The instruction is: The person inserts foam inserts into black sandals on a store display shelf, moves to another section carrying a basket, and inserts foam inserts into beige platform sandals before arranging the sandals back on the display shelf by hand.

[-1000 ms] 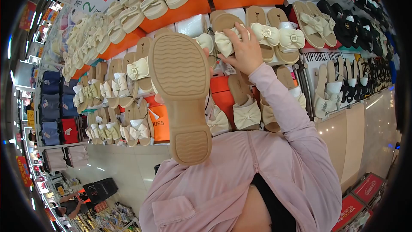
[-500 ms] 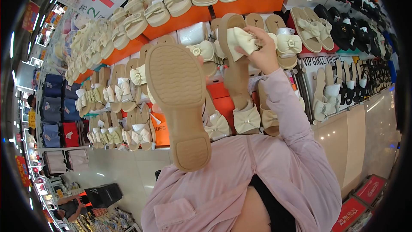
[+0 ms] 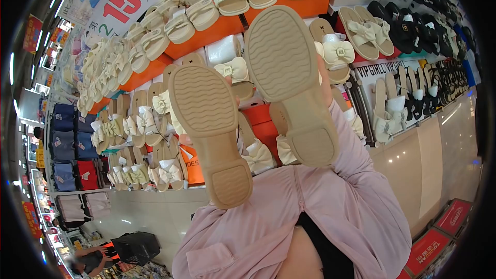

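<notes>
Two beige slide sandals are held up with their wavy-patterned soles facing me. My left hand (image 3: 184, 138) grips the left sandal (image 3: 206, 106); most of that hand is hidden behind the sole, with only bits of fingers showing at its edges. Around the right sandal (image 3: 281, 54) my right hand (image 3: 324, 82) is closed, its fingers along the outer edge and the rest out of sight. The straps of both held sandals are mostly covered by the soles. Just behind them are cream bow sandals (image 3: 259, 156) on the display.
Rows of cream sandals (image 3: 199, 13) stand on orange boxes (image 3: 289, 5) along the rack. Black sandals (image 3: 395, 36) are at the right. A price sign (image 3: 121, 2) hangs upper left. Red boxes (image 3: 429, 248) lie on the floor, and another person (image 3: 93, 261) is at lower left.
My right hand has turned its sandal over, so the sole faces me instead of the bow and footbed. The left sandal stays almost in place.
</notes>
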Demonstrator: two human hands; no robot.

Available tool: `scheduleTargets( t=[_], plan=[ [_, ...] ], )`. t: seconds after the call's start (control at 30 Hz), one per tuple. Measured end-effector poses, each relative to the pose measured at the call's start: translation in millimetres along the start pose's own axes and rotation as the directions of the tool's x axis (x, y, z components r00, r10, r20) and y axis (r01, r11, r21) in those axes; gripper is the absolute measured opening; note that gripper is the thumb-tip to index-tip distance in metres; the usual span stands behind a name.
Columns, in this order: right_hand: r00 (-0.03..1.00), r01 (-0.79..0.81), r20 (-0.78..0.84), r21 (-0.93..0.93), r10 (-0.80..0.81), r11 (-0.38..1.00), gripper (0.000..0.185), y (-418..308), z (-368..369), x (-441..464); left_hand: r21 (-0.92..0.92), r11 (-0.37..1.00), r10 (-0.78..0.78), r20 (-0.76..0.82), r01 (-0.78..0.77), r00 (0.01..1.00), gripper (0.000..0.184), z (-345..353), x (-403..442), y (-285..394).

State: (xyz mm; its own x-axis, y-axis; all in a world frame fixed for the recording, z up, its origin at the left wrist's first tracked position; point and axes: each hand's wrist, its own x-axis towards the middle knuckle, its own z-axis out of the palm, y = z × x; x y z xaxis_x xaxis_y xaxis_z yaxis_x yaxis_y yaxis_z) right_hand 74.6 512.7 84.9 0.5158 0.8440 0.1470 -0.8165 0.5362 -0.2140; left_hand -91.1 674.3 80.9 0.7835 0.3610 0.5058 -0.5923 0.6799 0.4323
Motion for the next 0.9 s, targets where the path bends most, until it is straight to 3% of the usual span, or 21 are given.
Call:
scheduleTargets(
  t=[0.07, 0.17, 0.5, 0.53, 0.63, 0.9],
  plan=[
    [0.994, 0.015, -0.105, 0.077, -0.007, 0.997, 0.036, 8, 1, -5, 0.010, 1.000, -0.010, 0.078, 0.009, 0.997, 0.104, 0, -1, -2],
    [0.995, -0.019, -0.100, 0.064, 0.025, 0.998, 0.036, 22, 6, -12, -0.018, 0.997, 0.064, -0.255, -0.071, 0.965, 0.096, 11, -6, -7],
    [0.996, -0.002, -0.084, -0.040, -0.001, 0.999, 0.036, 31, 14, -17, 0.024, 0.999, 0.051, -0.264, -0.046, 0.963, 0.094, 18, -12, -17],
    [0.988, -0.144, 0.068, 0.123, 0.136, 0.982, 0.036, 26, 19, -17, 0.026, 0.999, 0.053, -0.266, -0.047, 0.963, 0.094, 18, -12, -18],
    [0.986, -0.087, 0.149, 0.101, 0.071, 0.991, 0.037, 26, 26, -16, 0.037, 0.998, 0.051, -0.269, -0.042, 0.962, 0.093, 19, -14, -20],
    [0.993, -0.101, 0.069, 0.111, 0.094, 0.989, 0.036, 26, 25, -17, 0.064, 0.997, 0.061, -0.279, -0.045, 0.958, 0.092, 19, -17, -23]
  ],
)
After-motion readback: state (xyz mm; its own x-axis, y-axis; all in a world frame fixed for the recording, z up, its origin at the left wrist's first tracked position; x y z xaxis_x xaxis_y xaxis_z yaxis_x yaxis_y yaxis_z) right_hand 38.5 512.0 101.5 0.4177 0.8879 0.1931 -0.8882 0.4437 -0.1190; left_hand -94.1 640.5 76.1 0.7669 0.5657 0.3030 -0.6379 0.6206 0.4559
